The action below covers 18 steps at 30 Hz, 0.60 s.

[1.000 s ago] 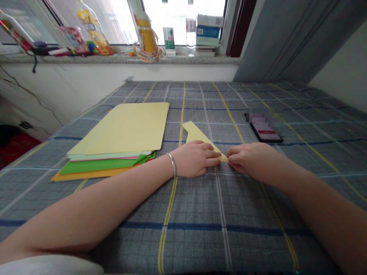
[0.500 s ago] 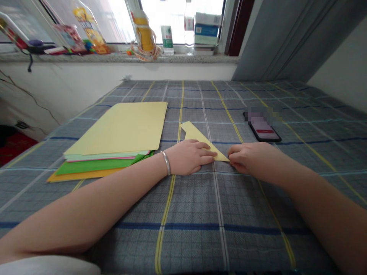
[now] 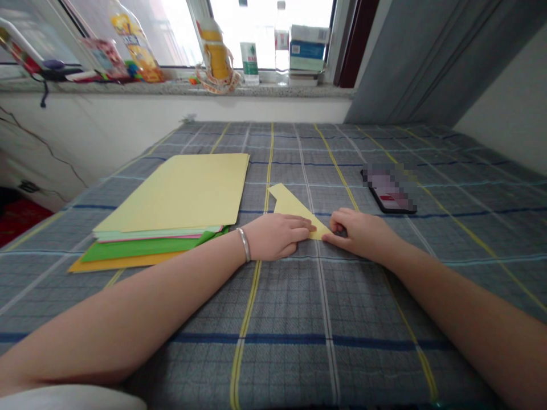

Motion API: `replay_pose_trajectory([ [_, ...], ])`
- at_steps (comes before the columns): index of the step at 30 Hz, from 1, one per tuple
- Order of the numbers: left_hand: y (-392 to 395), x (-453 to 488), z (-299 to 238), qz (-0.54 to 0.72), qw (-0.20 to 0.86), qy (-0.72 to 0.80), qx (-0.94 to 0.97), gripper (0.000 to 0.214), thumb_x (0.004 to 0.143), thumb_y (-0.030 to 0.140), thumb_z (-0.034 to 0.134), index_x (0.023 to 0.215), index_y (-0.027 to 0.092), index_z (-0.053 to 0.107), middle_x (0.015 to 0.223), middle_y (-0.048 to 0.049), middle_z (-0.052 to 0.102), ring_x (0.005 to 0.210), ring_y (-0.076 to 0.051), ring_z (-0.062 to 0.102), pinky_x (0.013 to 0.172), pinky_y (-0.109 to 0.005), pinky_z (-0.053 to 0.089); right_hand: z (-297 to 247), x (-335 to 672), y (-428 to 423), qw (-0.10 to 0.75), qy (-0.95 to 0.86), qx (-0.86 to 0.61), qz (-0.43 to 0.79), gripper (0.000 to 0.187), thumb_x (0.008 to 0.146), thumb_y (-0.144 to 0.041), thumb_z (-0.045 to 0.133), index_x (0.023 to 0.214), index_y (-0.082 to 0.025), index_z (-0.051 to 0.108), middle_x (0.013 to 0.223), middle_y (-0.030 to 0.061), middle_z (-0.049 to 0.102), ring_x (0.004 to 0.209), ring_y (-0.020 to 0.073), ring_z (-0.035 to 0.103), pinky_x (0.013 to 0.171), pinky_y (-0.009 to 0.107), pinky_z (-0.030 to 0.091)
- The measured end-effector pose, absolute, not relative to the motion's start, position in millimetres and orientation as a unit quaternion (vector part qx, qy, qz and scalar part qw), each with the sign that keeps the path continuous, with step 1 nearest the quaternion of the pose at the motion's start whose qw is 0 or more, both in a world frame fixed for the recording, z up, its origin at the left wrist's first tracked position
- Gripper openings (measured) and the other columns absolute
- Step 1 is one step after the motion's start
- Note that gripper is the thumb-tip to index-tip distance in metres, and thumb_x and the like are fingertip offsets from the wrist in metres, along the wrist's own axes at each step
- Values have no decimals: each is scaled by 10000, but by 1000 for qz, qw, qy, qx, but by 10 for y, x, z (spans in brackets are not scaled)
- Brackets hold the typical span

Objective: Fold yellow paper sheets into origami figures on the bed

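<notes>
Your left hand (image 3: 273, 236) lies flat on the cloth, relaxed and not clenched, with its fingertips (image 3: 306, 225) resting on the lower edge of the yellow paper piece (image 3: 290, 206). A metal bangle (image 3: 244, 245) encircles your left wrist. Your right hand (image 3: 359, 233) is partly curled at the narrow tip of the paper, with the thumb (image 3: 335, 239) extended along the lower edge. The fingers hide part of the tip, so you cannot confirm a pinch; it appears to be a light grip at most.

The paper piece lies flat on the checked grey cloth (image 3: 325, 307), between your hands. It tapers toward your right hand, and its wide end points toward the window.

To the left of your left hand, a paper stack (image 3: 171, 193) sits on the cloth, with a pale yellow sheet on top. A green sheet (image 3: 137, 249) and an orange sheet (image 3: 123, 262) project from its lower edge, and the green sheet lies just beside your left wrist. A smartphone (image 3: 391, 191), partly pixelated, lies on the cloth beyond your right hand, well apart from it.
</notes>
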<state>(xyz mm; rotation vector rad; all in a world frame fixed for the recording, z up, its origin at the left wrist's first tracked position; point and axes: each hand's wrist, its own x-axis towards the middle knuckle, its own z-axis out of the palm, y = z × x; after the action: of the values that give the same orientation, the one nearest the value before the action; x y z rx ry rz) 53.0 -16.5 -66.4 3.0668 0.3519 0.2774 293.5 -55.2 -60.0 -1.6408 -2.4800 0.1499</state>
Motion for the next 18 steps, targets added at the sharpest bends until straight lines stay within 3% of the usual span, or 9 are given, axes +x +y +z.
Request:
replay_pose_trajectory([
  [7,-165,562,-713,154,51,166,973,203,900,146,407,1019,118,568,1152,-152,611,1151,-219,559,979,-388,483,-633,2833,-530,91,-807,-581,60,352,793,-573,556,774,-222,529,785,8,610,677,160,517,541,275,280],
  [12,-167,557,-712,164,55,237,956,234,870,158,465,1078,127,567,1289,-151,542,1210,-238,513,1024,-423,450,-630,2774,-524,98,-798,-591,72,309,808,-528,549,848,-225,588,765,14,628,636,155,527,521,273,266],
  [18,-99,535,-775,187,87,360,910,300,884,229,478,1164,153,554,1361,-138,483,1267,-261,467,1095,-481,371,-621,2802,-483,78,-791,-597,110,311,778,-530,588,734,-225,545,656,-5,596,585,147,503,493,270,247],
])
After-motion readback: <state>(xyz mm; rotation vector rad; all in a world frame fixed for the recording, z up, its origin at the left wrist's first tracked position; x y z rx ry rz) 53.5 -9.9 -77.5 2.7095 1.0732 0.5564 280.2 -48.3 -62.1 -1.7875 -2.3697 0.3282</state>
